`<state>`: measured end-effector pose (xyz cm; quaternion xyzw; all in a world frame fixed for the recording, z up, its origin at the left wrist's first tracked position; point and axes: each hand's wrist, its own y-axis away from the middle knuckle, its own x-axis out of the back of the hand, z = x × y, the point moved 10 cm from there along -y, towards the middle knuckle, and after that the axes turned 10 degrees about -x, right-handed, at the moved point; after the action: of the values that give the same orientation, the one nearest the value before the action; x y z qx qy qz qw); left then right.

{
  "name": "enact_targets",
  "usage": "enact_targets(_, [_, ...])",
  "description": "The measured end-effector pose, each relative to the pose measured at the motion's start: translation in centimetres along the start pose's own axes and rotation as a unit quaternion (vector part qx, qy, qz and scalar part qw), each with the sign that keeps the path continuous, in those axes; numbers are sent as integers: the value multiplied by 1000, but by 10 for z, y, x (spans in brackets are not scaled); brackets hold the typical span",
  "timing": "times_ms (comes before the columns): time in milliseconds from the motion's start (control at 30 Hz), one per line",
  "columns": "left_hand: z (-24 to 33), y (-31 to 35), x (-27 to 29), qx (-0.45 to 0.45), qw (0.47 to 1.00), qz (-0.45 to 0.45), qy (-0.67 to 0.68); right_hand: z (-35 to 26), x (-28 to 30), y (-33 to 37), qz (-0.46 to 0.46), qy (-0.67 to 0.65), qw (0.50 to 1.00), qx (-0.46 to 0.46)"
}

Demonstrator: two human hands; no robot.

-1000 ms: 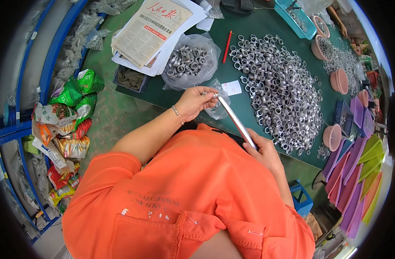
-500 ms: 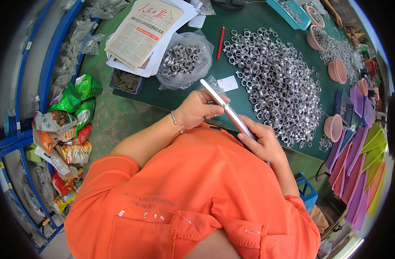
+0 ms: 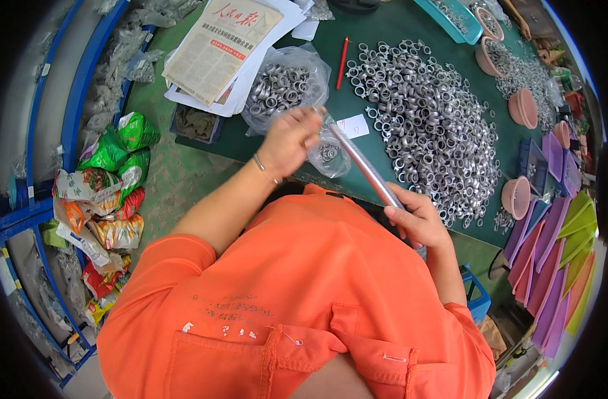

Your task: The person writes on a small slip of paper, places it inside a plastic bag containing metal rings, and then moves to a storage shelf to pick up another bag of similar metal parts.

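My right hand (image 3: 418, 216) is wrapped round the thick end of a tapered silver ring mandrel (image 3: 367, 167), which slants up to the left. Just off its thin tip, my left hand (image 3: 289, 141) is closed in a pinch, blurred by motion, on what looks like a metal ring (image 3: 320, 111). A small clear bag of rings (image 3: 329, 153) lies on the table edge beneath the mandrel's tip. Behind my left hand stands a larger clear bag of rings (image 3: 277, 90). A big heap of loose metal rings (image 3: 430, 126) spreads over the green table to the right.
A red pencil (image 3: 342, 63) and a white paper slip (image 3: 353, 126) lie between bag and heap. Newspaper (image 3: 224, 50) tops papers at the back left. Pink bowls (image 3: 515, 197), a teal tray (image 3: 473, 30) and purple bins (image 3: 553, 156) line the right. Blue shelving (image 3: 71, 100) stands left.
My left hand has come off the mandrel and moved up and left past its tip, uncovering the small bag. My right hand and the mandrel have shifted slightly right and down.
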<state>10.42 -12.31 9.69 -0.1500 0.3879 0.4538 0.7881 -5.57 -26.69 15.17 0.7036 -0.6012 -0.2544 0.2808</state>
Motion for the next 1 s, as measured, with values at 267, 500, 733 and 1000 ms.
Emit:
enact_targets(267, [-54, -2, 3, 47, 752, -194, -628, 41, 25, 5, 94, -11, 995, -27])
enact_targets(500, [-113, -11, 48, -30, 525, -251, -813, 33, 16, 4, 93, 37, 995, -6])
enact_targets(733, [-97, -9, 50, -75, 611, -211, -759, 40, 18, 2, 112, 28, 993, -8])
enact_targets(1000, [-68, 21, 46, 185, 965, 52, -181, 28, 15, 1, 120, 116, 986, -12])
